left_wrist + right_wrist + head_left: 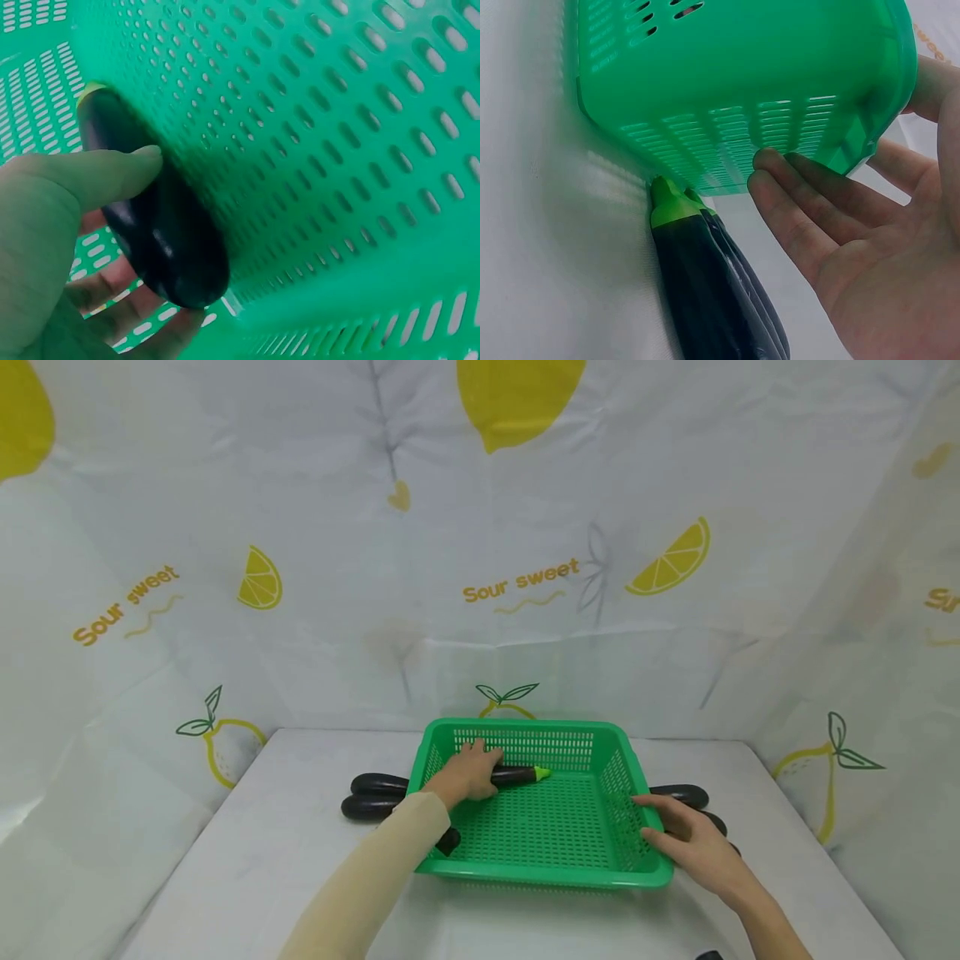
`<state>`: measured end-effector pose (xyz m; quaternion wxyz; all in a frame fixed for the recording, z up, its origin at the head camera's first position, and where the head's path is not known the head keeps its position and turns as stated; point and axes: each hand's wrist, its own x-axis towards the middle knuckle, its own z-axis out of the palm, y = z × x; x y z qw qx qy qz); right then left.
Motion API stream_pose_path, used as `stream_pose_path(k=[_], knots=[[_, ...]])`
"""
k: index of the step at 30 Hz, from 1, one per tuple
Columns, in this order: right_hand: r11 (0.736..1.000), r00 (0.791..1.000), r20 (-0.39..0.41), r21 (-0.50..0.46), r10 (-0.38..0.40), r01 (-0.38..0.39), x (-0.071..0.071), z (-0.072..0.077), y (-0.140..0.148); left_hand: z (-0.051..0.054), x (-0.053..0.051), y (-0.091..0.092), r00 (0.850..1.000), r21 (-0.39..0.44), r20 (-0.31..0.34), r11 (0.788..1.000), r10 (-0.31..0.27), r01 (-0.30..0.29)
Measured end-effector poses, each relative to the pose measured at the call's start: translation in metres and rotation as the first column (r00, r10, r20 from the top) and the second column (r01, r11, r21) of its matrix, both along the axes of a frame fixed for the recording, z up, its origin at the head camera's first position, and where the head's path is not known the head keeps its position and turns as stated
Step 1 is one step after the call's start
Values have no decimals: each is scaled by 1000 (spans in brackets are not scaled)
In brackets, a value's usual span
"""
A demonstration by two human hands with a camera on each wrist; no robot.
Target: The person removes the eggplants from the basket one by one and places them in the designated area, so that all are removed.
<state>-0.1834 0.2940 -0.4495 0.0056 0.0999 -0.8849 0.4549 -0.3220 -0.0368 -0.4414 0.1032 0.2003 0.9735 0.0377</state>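
A green plastic basket point(540, 877) with slotted walls stands on the white table. Inside it, near the back left, lies a dark purple eggplant point(517, 776) with a bright green stem end. My left hand point(471, 774) reaches over the left rim and holds this eggplant point(172, 240), thumb across its top and fingers around its underside. At the right side, my right hand point(693, 843) grips the basket's rim. In the right wrist view, some fingers point(795, 225) extend along the outside of the basket wall point(735, 112), and the thumb is partly hidden behind the rim.
Two eggplants point(371, 807) lie left of the basket, partly hidden by it. Several more eggplants point(678, 794) lie on its right, beneath and behind my right hand; their green stem ends point(673, 206) point toward the basket. A lemon-print sheet point(337, 652) hangs behind the table.
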Motion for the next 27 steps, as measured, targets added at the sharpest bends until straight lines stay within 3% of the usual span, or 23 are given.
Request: stream_pose_path(k=[7,13,21,27], knots=[[1000,1000,-6,2,5,-5,-1,-2,1,5,2,0,999,-2,34,1000,-7,7],[1000,1000,-10,-3,13,-13,-1,-3,2,14,4,-1,998,12,9,998,-55,55],[1000,1000,-4,0,12,-12,1,-2,1,30,13,-7,996,149,49,987,-74,66],[1000,1000,8,6,9,-9,0,-2,1,49,23,-14,992,284,45,954,-115,97]])
